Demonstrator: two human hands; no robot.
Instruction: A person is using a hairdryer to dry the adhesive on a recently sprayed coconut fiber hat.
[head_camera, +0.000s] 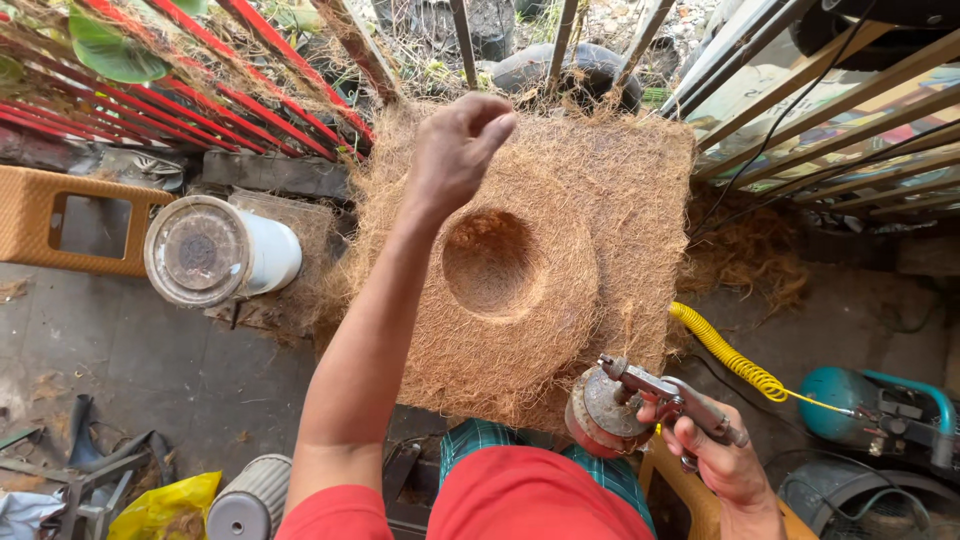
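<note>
Head view looks straight down on a square mat of brown coconut fibre (560, 300) with a round hollow (490, 262) pressed into its middle. The left hand (458, 150) hovers over the mat's far edge, just beyond the hollow, with its fingers curled loosely together and thumb against them; whether it pinches a bit of fibre I cannot tell. The right hand (715, 455) is at the mat's near right corner, wrapped around the grip of a metal spray gun (655, 395) whose rusty round cup (597, 413) sits just over the mat's near edge. A yellow coiled hose (725, 355) runs from the gun away to the right of the mat, toward a teal compressor (865, 400). Left of the mat a white bucket (222, 250) lies on its side on the concrete floor (150, 360), and red bars (200, 90) slant beyond the mat's far left corner.
</note>
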